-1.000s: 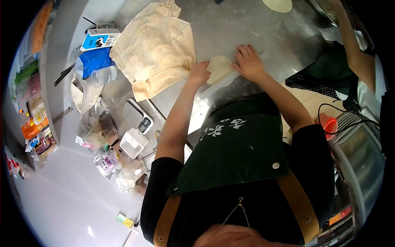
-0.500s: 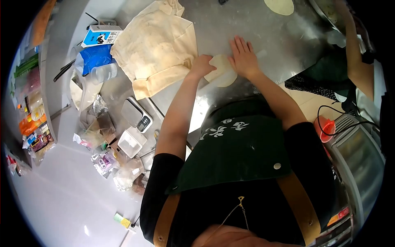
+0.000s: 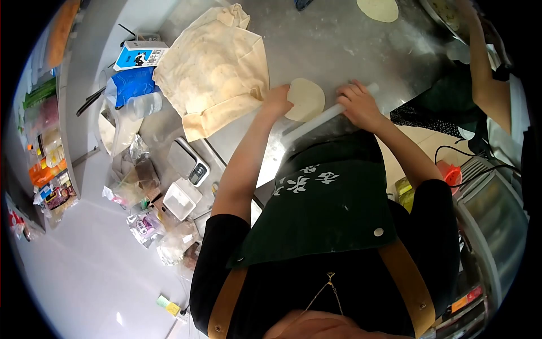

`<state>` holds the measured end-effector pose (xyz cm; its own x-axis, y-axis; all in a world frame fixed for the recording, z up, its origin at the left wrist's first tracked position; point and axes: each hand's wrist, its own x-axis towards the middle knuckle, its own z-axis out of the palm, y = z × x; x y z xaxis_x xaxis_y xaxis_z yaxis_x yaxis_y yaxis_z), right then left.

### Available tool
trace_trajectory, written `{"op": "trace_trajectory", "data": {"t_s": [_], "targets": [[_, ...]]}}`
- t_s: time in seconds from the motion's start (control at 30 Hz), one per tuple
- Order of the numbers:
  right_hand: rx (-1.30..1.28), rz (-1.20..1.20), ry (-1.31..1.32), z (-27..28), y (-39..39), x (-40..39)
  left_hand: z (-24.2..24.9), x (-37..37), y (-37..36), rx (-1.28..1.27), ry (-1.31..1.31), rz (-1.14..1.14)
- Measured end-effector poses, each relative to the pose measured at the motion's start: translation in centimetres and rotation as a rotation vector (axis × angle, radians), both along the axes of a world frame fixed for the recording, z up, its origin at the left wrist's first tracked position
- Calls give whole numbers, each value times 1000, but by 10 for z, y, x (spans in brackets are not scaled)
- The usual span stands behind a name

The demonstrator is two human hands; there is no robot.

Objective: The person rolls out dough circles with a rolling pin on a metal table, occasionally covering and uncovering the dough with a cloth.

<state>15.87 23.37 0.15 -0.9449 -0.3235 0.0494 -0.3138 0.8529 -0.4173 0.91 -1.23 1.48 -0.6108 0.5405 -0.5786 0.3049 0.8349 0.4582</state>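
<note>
On the steel worktable [image 3: 339, 45], close to its near edge, we have a flat dough round [image 3: 306, 99]. Our left hand [image 3: 277, 101] is curled closed, gripping the round's left edge with the thumb. Our right hand [image 3: 360, 105] is closed around a pale rolling pin [image 3: 316, 124] towards its right end, with the tip showing past our fingers. The pin slants beside the round's near side, its left end by the table's near edge; we cannot tell whether it touches the dough.

A second dough round [image 3: 378, 8] lies well apart, towards the far edge. Left of our left hand, a cream cloth [image 3: 217, 73] is spread in folds. Beyond it, at the left, stands a blue and white milk carton [image 3: 140, 55] with a cow picture and what we read as "纯牛奶". Next to it are a blue bag [image 3: 133, 86] and a clear plastic cup [image 3: 145, 105].

Nearer us on the left are a digital scale [image 3: 189, 161], its digits too small to read, a white plastic tub [image 3: 182, 199] and a packet with a purple label [image 3: 145, 226] whose characters we cannot make out. White Chinese characters mark our green apron [image 3: 324, 209], partly lost in folds. At the far right, a co-worker's arm [image 3: 484, 79] reaches by a metal pan [image 3: 446, 18].
</note>
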Motion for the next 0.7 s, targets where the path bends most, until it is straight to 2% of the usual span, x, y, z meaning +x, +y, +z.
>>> {"op": "trace_trajectory", "data": {"t_s": [0.07,0.17,0.23,0.27,0.37,0.47,0.57,0.7], "targets": [[7,30,-11,1,-12,-18,-6,5,-7,49,19,53],[-18,-110,71,-16,-32,-35,-15,2,-15,82,-56,82],[30,-263,150,-24,-45,-47,-13,-1,-13,131,-122,180],[51,-339,184,-28,-52,-49,-11,-1,-14,150,-159,230],[99,-349,131,-38,-53,-24,-4,-5,-10,207,-202,337],[144,-340,115,-40,-54,-34,-26,-12,-13,321,-215,345],[186,-397,27,-30,-64,-86,-33,-20,-10,253,-232,256],[163,-342,65,-32,-59,-58,-19,-18,4,137,-100,149]]}}
